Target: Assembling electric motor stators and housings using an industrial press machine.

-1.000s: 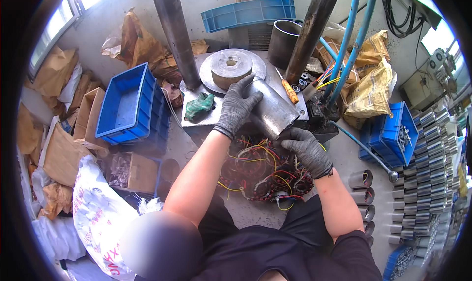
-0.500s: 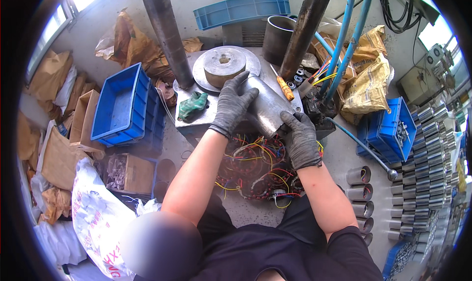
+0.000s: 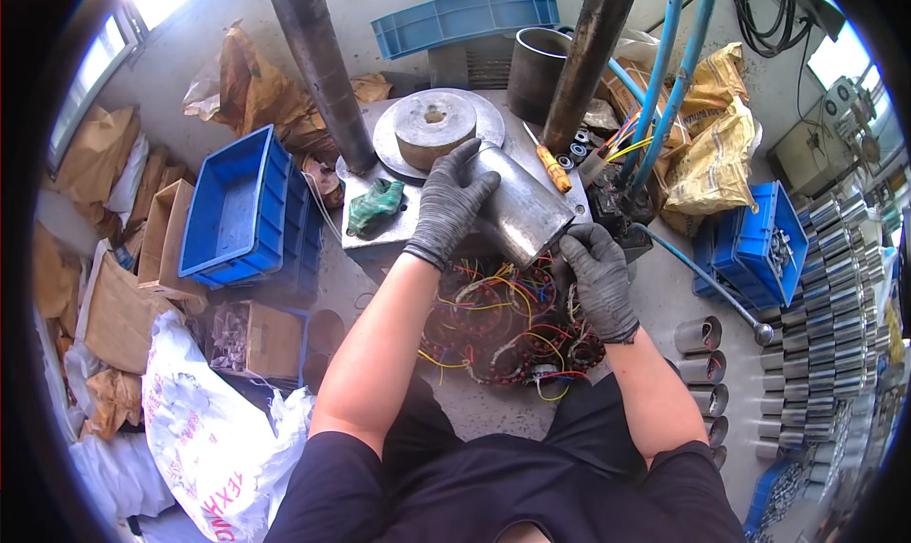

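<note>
A smooth grey metal cylinder [image 3: 525,211] is tilted over the front edge of the metal press table [image 3: 380,236]. My left hand [image 3: 450,206], in a dark grey glove, is closed over its upper left side. At the cylinder's lower right end is my right hand [image 3: 601,282], gloved alike, its fingers bent together by the rim. Whatever those fingers hold is hidden. Behind the cylinder is a thick round metal block [image 3: 435,130] on a wider disc. Below it lie several wound coils with red, yellow and black wires [image 3: 503,329].
An orange-handled screwdriver [image 3: 552,168] and a green cloth [image 3: 374,207] lie on the table. Two dark columns [image 3: 318,68] rise from it. A lever with a ball end [image 3: 763,333] juts out at right, near rows of metal cylinders [image 3: 816,334]. Blue crates [image 3: 232,211] stand left.
My right hand has shifted right and down along the cylinder's lower end, uncovering more of its rim. My left hand keeps its hold in nearly the same place.
</note>
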Action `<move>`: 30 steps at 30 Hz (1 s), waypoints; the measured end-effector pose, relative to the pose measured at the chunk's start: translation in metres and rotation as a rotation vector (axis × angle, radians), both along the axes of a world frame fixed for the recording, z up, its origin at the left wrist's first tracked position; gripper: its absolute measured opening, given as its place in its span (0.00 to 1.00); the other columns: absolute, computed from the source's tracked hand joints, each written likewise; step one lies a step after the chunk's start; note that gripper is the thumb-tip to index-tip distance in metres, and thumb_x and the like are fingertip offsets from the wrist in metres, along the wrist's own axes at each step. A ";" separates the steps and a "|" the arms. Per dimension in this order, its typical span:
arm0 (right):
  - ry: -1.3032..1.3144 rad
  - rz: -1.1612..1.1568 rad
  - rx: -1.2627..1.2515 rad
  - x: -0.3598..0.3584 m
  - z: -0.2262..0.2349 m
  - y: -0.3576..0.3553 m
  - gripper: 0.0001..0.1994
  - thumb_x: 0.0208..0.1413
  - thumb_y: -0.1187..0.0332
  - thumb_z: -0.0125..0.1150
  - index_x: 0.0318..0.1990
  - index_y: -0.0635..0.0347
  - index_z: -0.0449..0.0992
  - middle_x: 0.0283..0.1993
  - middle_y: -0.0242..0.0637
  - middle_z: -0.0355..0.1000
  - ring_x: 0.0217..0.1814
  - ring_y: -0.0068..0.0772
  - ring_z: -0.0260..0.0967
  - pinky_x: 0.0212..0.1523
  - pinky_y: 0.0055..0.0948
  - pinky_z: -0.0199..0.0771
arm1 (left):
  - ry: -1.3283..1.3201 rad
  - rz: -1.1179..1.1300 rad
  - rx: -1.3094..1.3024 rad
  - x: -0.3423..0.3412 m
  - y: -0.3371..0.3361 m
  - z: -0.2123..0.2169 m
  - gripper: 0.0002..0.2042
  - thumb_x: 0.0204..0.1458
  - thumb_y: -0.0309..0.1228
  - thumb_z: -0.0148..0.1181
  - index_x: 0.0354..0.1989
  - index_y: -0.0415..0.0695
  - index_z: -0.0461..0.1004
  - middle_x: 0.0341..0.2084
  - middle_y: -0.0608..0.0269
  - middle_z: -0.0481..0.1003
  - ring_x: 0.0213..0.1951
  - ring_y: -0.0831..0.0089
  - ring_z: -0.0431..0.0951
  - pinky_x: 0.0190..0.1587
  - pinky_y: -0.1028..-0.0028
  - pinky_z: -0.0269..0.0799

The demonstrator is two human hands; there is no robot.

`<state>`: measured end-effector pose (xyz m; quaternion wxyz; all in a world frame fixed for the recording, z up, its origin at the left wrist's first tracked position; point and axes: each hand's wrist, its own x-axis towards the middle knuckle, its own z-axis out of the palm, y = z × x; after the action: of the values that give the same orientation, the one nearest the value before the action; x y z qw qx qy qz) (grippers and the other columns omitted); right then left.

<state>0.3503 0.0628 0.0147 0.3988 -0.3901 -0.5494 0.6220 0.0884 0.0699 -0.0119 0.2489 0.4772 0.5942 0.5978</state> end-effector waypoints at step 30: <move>-0.225 0.025 0.151 0.016 -0.014 -0.006 0.17 0.69 0.55 0.65 0.36 0.61 0.79 0.24 0.26 0.72 0.25 0.15 0.63 0.27 0.25 0.64 | 0.102 0.022 -0.005 0.005 0.005 0.003 0.32 0.57 0.32 0.72 0.69 0.38 0.70 0.59 0.49 0.77 0.61 0.63 0.75 0.66 0.67 0.70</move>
<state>0.3658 0.0567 0.0003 0.3548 -0.4195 -0.6407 0.5362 0.0931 0.0745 -0.0087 0.2128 0.4999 0.6127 0.5740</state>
